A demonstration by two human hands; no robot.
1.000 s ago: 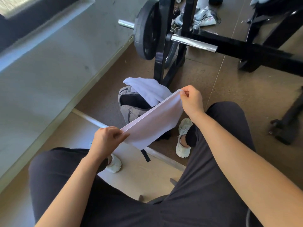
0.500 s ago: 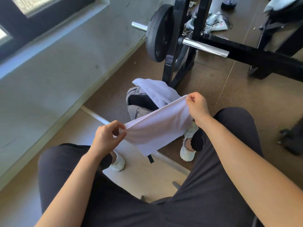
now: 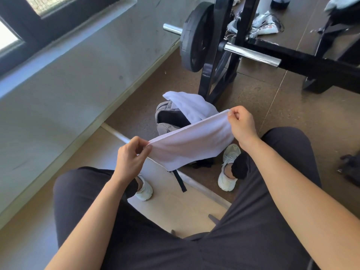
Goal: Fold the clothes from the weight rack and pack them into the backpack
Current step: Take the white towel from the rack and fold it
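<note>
Head view. The left hand (image 3: pixel 130 158) pinches one end of the folded white cloth (image 3: pixel 191 145) between thumb and fingertips, and the right hand (image 3: pixel 242 123) pinches the other end at its top corner. The cloth hangs between them in the air, above the knees and in front of the backpack (image 3: pixel 167 125).

Both grips are only pinches at the edge, so the layers could slide apart or one end could slip free. The fold would then open and the cloth would drop onto the floor (image 3: pixel 263 106). The loose lower edge sags, and on the way down it could catch on the rim of the backpack and bunch up. Another white garment (image 3: pixel 189 106) lies across the open backpack and half covers its mouth. Pushing the cloth in past it could drag that garment out or crumple both.

The backpack is grey with a dark opening. It stands on the brown speckled floor between the person's feet and the foot of the black weight rack (image 3: pixel 209 61), and a black strap (image 3: pixel 180 181) trails from it. A weight plate (image 3: pixel 194 36) sits on a chrome bar on the rack. A pale platform (image 3: pixel 175 207) with a metal edge lies under the left foot. A grey wall and a dark-framed window (image 3: pixel 29 20) stand to the left, and shoes and cables lie beyond the rack.
</note>
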